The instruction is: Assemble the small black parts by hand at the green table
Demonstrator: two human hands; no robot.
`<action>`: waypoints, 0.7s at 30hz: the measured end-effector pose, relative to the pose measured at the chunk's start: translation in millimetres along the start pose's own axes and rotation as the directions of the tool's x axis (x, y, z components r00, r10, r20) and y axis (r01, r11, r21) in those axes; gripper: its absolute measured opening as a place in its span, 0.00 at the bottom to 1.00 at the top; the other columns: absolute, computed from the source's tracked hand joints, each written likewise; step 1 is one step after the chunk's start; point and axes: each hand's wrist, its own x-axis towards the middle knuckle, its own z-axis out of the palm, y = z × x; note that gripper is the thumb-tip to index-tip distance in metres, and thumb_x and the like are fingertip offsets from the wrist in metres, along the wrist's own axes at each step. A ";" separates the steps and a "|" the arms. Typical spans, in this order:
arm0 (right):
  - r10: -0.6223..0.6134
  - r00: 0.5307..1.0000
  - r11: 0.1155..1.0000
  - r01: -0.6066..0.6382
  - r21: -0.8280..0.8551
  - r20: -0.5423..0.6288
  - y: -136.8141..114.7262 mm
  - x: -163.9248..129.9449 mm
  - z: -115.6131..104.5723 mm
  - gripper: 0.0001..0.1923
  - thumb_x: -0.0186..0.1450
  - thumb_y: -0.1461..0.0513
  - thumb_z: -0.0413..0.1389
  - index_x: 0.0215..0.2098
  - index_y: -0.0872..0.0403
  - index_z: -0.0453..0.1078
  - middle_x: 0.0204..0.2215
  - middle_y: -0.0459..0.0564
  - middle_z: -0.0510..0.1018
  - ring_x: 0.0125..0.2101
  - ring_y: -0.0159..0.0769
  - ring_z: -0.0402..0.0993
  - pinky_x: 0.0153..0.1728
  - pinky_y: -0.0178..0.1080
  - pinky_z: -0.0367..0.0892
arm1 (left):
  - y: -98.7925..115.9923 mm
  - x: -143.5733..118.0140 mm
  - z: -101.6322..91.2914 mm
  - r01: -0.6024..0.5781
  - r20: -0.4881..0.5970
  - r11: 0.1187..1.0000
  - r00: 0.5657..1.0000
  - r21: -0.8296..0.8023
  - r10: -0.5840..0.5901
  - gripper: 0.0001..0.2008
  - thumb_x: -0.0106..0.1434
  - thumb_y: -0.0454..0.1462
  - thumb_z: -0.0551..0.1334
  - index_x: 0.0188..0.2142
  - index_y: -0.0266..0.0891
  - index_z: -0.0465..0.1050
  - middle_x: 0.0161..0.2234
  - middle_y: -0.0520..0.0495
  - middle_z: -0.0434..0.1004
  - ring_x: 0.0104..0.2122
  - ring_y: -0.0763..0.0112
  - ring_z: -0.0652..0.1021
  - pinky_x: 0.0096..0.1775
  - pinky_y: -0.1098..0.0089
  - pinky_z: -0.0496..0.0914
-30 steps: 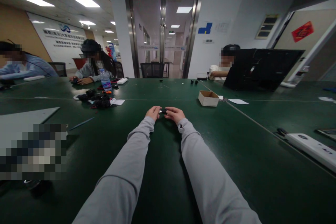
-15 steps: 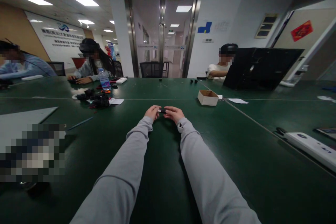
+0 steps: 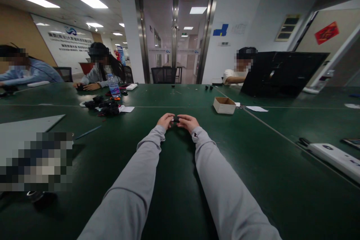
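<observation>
small black part (image 3: 176, 119), pinched btwn hands.

Sleeves: I wear long light grey sleeves on both arms, soft knit fabric, plain, no print or markings.
Cuffs: ribbed, gathered at each wrist; a small dark mark shows at my right cuff, too small to identify.
Left hand (image 3: 165, 120): bare, no glove, no ring visible.
Right hand (image 3: 188, 122): bare, no glove, no ring visible.
Fabric condition: loose folds along both forearms.

Small black part (image 3: 176, 119), pinched between both hands, just above green table (image 3: 253, 150)
</observation>
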 end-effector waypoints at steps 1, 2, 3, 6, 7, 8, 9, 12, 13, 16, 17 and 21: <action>0.001 1.000 1.000 -0.001 0.001 0.001 -0.1 0.1 0.1 0.09 0.54 0.73 0.56 0.33 0.59 0.70 0.23 0.49 0.76 0.22 0.30 0.74 0.24 0.29 0.73 | 0.4 -0.1 0.0 0.008 0.005 1.000 1.000 0.000 -0.008 0.13 0.57 0.36 0.52 0.41 0.35 0.67 0.16 0.55 0.65 0.12 0.81 0.63 0.16 0.79 0.56; 0.003 1.000 1.000 -0.003 0.000 0.001 -0.1 0.2 0.1 0.09 0.54 0.73 0.56 0.33 0.59 0.70 0.23 0.49 0.76 0.22 0.30 0.74 0.24 0.29 0.73 | 0.6 0.0 0.1 0.012 0.010 1.000 1.000 0.001 -0.012 0.13 0.57 0.35 0.52 0.41 0.35 0.67 0.15 0.55 0.65 0.12 0.81 0.63 0.16 0.79 0.56; 0.003 1.000 1.000 -0.003 0.000 0.000 -0.1 0.3 0.2 0.09 0.54 0.73 0.55 0.33 0.59 0.70 0.23 0.49 0.76 0.22 0.30 0.74 0.24 0.30 0.73 | 0.7 0.0 0.2 0.011 0.014 1.000 1.000 0.003 -0.011 0.13 0.58 0.36 0.51 0.40 0.34 0.67 0.14 0.55 0.64 0.11 0.81 0.62 0.16 0.79 0.56; 0.001 1.000 1.000 -0.001 0.002 -0.002 -0.1 0.4 0.3 0.09 0.54 0.74 0.55 0.33 0.59 0.70 0.23 0.49 0.76 0.21 0.30 0.74 0.24 0.29 0.73 | 0.0 0.6 0.4 0.017 0.010 1.000 1.000 -0.004 -0.017 0.13 0.58 0.36 0.50 0.40 0.34 0.67 0.14 0.55 0.64 0.11 0.81 0.63 0.15 0.79 0.55; 0.001 1.000 1.000 -0.001 0.001 -0.001 0.0 0.3 0.3 0.10 0.54 0.74 0.55 0.33 0.59 0.70 0.22 0.49 0.76 0.21 0.30 0.74 0.24 0.29 0.73 | -0.4 0.9 0.4 0.021 0.007 1.000 1.000 -0.006 -0.020 0.13 0.57 0.36 0.51 0.40 0.35 0.67 0.15 0.55 0.65 0.11 0.81 0.63 0.15 0.79 0.55; 0.002 1.000 1.000 -0.002 -0.002 0.002 0.0 0.3 0.3 0.10 0.54 0.74 0.55 0.33 0.59 0.70 0.22 0.49 0.76 0.21 0.30 0.75 0.24 0.29 0.73 | -0.9 1.2 0.4 0.022 0.006 1.000 1.000 -0.004 -0.022 0.13 0.57 0.35 0.51 0.40 0.35 0.67 0.15 0.55 0.65 0.11 0.81 0.63 0.15 0.79 0.54; 0.003 1.000 1.000 -0.003 -0.005 0.004 0.0 0.2 0.2 0.10 0.54 0.73 0.55 0.33 0.59 0.70 0.22 0.49 0.76 0.21 0.31 0.75 0.24 0.30 0.73 | -1.4 1.4 0.3 0.018 0.008 1.000 1.000 0.000 -0.018 0.13 0.58 0.35 0.50 0.40 0.35 0.67 0.14 0.56 0.64 0.10 0.81 0.63 0.14 0.79 0.54; 0.001 1.000 1.000 -0.001 -0.008 -0.003 0.0 -0.2 0.1 0.10 0.54 0.73 0.55 0.33 0.59 0.70 0.22 0.48 0.76 0.21 0.31 0.75 0.24 0.30 0.73 | -2.4 2.0 0.2 0.002 0.003 1.000 1.000 0.008 -0.002 0.13 0.59 0.37 0.49 0.39 0.35 0.68 0.14 0.56 0.63 0.10 0.81 0.62 0.14 0.78 0.54; 0.000 1.000 1.000 0.000 -0.006 -0.007 0.0 -0.3 0.1 0.09 0.54 0.73 0.55 0.33 0.59 0.70 0.23 0.48 0.76 0.21 0.31 0.75 0.24 0.30 0.73 | -2.5 2.1 0.2 0.007 -0.004 1.000 1.000 0.008 -0.007 0.13 0.58 0.36 0.50 0.39 0.36 0.67 0.16 0.56 0.64 0.10 0.81 0.64 0.14 0.78 0.54; 0.000 1.000 1.000 0.000 -0.007 0.000 0.1 -0.2 0.0 0.09 0.54 0.74 0.54 0.33 0.59 0.70 0.23 0.48 0.77 0.21 0.30 0.75 0.23 0.29 0.72 | -2.5 2.3 0.4 0.023 -0.005 0.999 1.000 0.024 -0.023 0.14 0.56 0.34 0.51 0.41 0.37 0.67 0.17 0.56 0.65 0.11 0.80 0.65 0.14 0.78 0.55; 0.000 1.000 1.000 0.000 -0.008 0.004 0.3 0.0 0.1 0.09 0.54 0.74 0.54 0.33 0.59 0.70 0.22 0.48 0.76 0.21 0.30 0.74 0.23 0.29 0.72 | -2.5 2.3 0.4 0.020 0.000 0.999 1.000 0.031 -0.020 0.13 0.56 0.35 0.50 0.40 0.36 0.67 0.16 0.56 0.64 0.11 0.80 0.65 0.14 0.78 0.55; -0.003 1.000 1.000 0.003 -0.004 0.008 1.1 0.9 -0.1 0.09 0.54 0.73 0.55 0.33 0.59 0.70 0.22 0.48 0.76 0.21 0.30 0.74 0.23 0.29 0.72 | -2.6 2.5 0.1 0.020 -0.022 0.999 1.000 0.033 -0.019 0.14 0.55 0.34 0.51 0.40 0.37 0.67 0.17 0.56 0.64 0.11 0.81 0.64 0.14 0.79 0.55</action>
